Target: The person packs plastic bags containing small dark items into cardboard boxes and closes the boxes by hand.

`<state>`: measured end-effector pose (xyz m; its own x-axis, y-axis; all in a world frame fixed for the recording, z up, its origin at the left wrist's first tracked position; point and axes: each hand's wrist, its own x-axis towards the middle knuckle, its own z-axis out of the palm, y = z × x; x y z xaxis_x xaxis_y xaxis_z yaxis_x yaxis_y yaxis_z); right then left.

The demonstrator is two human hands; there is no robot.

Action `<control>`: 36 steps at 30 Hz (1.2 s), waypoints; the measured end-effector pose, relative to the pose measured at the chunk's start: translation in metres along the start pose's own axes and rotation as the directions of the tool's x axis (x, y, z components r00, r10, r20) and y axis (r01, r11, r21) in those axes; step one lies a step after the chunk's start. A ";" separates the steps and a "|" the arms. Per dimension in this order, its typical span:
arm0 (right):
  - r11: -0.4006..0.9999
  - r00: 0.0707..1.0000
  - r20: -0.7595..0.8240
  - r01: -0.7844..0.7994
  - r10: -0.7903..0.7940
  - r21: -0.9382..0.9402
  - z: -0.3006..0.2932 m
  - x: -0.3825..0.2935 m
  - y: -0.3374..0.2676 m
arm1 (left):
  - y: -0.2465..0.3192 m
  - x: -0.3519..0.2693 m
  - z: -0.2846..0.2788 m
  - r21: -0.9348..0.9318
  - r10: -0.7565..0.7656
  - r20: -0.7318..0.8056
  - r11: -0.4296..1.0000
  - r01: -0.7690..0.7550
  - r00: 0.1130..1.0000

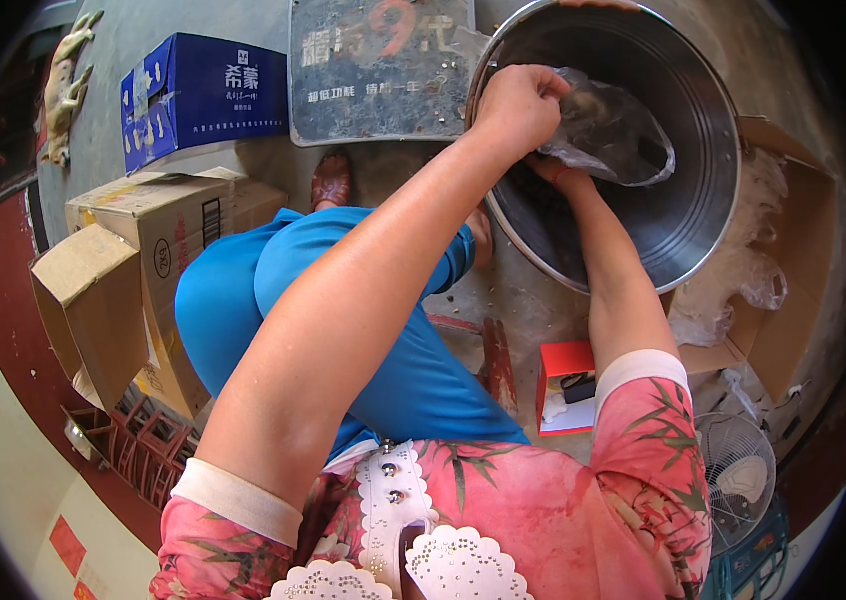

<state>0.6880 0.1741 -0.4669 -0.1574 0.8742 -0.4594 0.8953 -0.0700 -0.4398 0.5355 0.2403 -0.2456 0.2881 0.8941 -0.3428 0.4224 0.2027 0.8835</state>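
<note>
My left hand (519, 105) reaches over the rim of a large round steel tub (693, 217), its fingers pinched on the edge of a clear plastic bag (618, 139). The bag hangs inside the tub and spreads to the right, with a handle loop at its far end. Lower down, my right hand (549, 171) is inside the tub, close beside the bag. Its fingers are mostly hidden behind my left hand and the tub's shadow, so its grip does not show. The tub's bottom lies in shadow.
A worn board (381, 82) bearing writing adjoins the tub. Blue (228, 94) and brown (182, 217) cartons stand left. An open carton (790, 300) holds plastic bags (730, 255). Nearby are a red box (565, 356), a wooden stool (498, 360), a fan (738, 480) and a lying animal (62, 90).
</note>
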 end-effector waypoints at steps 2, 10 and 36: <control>0.983 0.998 0.048 0.030 -0.040 0.183 -0.005 0.000 -0.012 | -0.004 -0.005 -0.003 0.073 -0.017 0.007 0.997 0.016 1.000; 0.983 0.998 0.057 -0.016 0.005 0.186 0.052 0.016 0.061 | 0.006 -0.007 0.005 0.306 -0.001 0.065 0.952 -0.019 0.998; 0.803 0.902 0.144 -0.428 0.407 0.415 -0.133 0.045 -0.011 | -0.007 -0.005 0.009 0.351 0.022 0.123 0.934 -0.064 0.992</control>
<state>0.7267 0.2783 -0.3805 0.1624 0.6910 -0.7043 0.6134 -0.6298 -0.4765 0.5387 0.2311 -0.2531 0.4006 0.8425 -0.3603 0.6777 -0.0077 0.7353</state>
